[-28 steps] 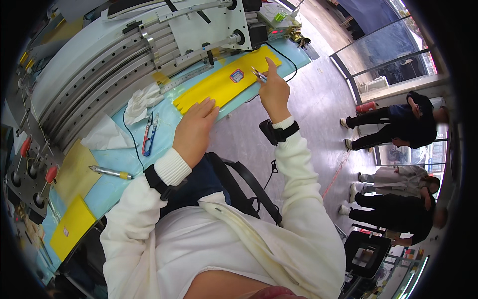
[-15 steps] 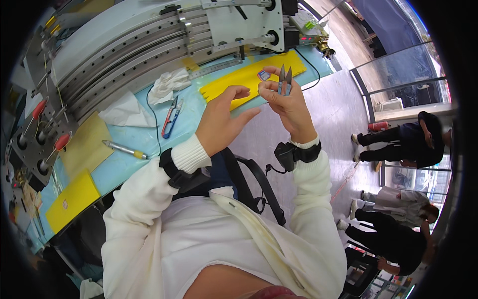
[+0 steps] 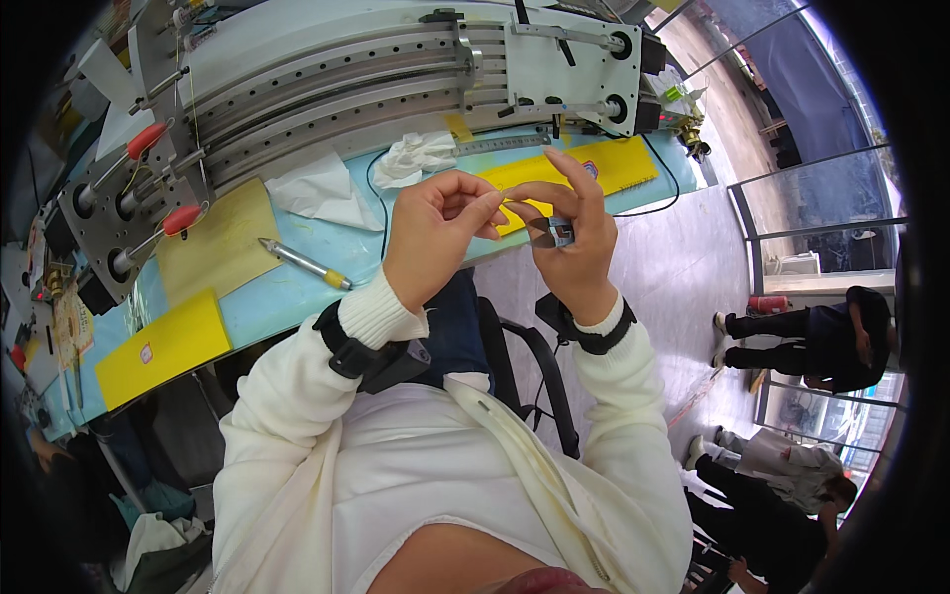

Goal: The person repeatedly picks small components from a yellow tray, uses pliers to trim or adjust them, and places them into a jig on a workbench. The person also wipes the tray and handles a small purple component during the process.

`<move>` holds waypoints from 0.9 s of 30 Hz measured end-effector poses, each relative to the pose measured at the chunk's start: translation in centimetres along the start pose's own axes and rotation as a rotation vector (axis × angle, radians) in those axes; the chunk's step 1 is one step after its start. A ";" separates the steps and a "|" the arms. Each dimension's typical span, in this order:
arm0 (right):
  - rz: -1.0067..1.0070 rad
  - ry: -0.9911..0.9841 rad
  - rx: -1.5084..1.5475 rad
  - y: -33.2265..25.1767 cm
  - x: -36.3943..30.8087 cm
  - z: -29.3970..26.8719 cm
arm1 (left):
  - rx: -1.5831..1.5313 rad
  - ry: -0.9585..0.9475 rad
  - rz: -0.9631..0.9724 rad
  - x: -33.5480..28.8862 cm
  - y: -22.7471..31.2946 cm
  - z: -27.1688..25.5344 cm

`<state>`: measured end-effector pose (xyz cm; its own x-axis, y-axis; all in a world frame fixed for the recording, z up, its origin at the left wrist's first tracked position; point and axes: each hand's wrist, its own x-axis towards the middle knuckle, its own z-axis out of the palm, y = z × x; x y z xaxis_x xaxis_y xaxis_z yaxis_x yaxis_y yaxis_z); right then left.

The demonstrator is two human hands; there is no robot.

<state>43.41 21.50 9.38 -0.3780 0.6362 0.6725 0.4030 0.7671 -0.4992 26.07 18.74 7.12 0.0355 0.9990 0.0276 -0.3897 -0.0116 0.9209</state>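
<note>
My left hand [image 3: 435, 228] is closed in a pinch, its fingertips meeting those of my right hand. What the left fingers hold, if anything, is too small to make out. Small snips [image 3: 560, 234] lie tucked in my right hand [image 3: 579, 243], partly hidden by its thumb and fingers. The right index finger and thumb reach toward the left fingertips. Behind both hands a long yellow strip [image 3: 628, 166] lies on the pale blue table cover, with a small round sticker [image 3: 591, 170] on it.
A metal rail machine [image 3: 327, 94] spans the table's back. Nearby are a steel ruler [image 3: 505, 145], crumpled tissues [image 3: 416, 158], a white cloth [image 3: 322, 193], a metal pen-like tool [image 3: 305, 263] and another yellow strip [image 3: 163, 348]. A black cable crosses the cover. People stand at far right.
My hands have come together at the fingertips. The snips in my right hand have turned from blades up to lying in the palm. The view has shifted, moving the table rightward.
</note>
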 end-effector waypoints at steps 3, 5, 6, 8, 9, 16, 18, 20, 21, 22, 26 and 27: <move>-0.125 -0.090 -0.078 -0.1 1.1 -0.2 | 0.011 -0.017 -0.032 -0.1 0.7 -0.7; -0.153 -0.191 -0.084 -0.3 2.0 -0.5 | 0.023 -0.010 -0.056 -0.4 1.3 -1.2; -0.135 -0.229 -0.071 -0.4 2.5 -0.6 | 0.025 -0.005 -0.065 -0.5 1.6 -1.4; -0.078 -0.309 -0.044 -0.3 3.6 -0.5 | 0.050 0.016 -0.059 -0.7 2.0 -1.7; -0.069 -0.325 -0.013 -0.2 4.1 -0.3 | 0.062 0.029 -0.054 -0.8 2.2 -1.9; -0.100 -0.198 -0.335 3.7 8.9 -1.5 | -0.016 0.224 0.104 -1.1 4.1 -4.6; -0.093 -0.250 -0.402 4.8 9.7 -1.9 | -0.046 0.219 0.114 -1.3 4.7 -5.6; -0.096 -0.279 -0.438 5.5 10.2 -2.1 | -0.028 0.211 0.114 -1.6 5.4 -6.4; -0.106 -0.288 -0.435 5.7 10.4 -2.1 | -0.023 0.213 0.112 -1.8 5.6 -6.8; -0.115 -0.297 -0.432 5.8 10.4 -2.0 | -0.033 0.213 0.122 -2.0 5.8 -7.1; -0.103 -0.322 -0.389 6.0 10.8 -2.0 | 0.004 0.253 0.151 -2.6 6.6 -8.4; -0.089 -0.329 -0.382 5.9 10.9 -2.1 | 0.007 0.252 0.159 -2.9 6.9 -8.7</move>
<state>43.38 32.78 14.92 -0.6423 0.6093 0.4649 0.6101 0.7737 -0.1710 15.28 16.14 9.96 -0.2558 0.9638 0.0754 -0.3655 -0.1686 0.9154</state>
